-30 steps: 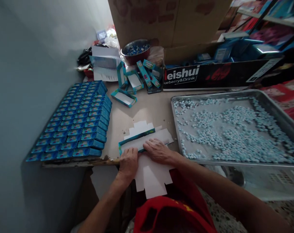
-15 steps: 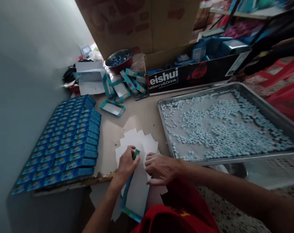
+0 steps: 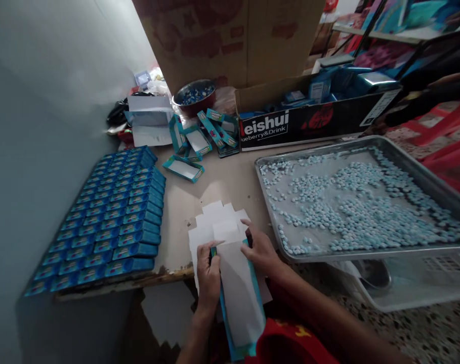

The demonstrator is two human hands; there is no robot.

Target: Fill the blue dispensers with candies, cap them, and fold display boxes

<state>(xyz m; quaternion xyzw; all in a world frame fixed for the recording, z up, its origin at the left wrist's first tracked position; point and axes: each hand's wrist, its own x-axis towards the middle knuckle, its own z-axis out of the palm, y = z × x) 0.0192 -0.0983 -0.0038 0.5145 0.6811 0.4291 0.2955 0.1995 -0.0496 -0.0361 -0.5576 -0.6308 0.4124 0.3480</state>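
Note:
A shallow cardboard box [image 3: 240, 298], white inside with blue-green edges, lies lengthwise in front of me, its near end by my red clothing. My left hand [image 3: 208, 275] is closed on its left wall near the far end, thumb on the inner side. My right hand [image 3: 262, 252] grips the right wall at the far corner, thumb on the edge and index finger stretched forward. A white end flap extends from the box's far end. Beneath lies a fanned stack of white flat box blanks [image 3: 203, 225] at the table edge.
Rows of filled-looking blue boxes [image 3: 112, 217] stand left. Several folded open boxes [image 3: 184, 168] lie at the back near a metal bowl [image 3: 194, 96]. A black carton [image 3: 313, 119] stands behind a metal tray [image 3: 267, 212] of pale blue candies. Below is a white plastic bin [image 3: 412, 298].
My right hand has moved from a curled position beside the box to its far right corner, fingers more extended. My left hand has shifted slightly nearer me. The view has turned slightly left.

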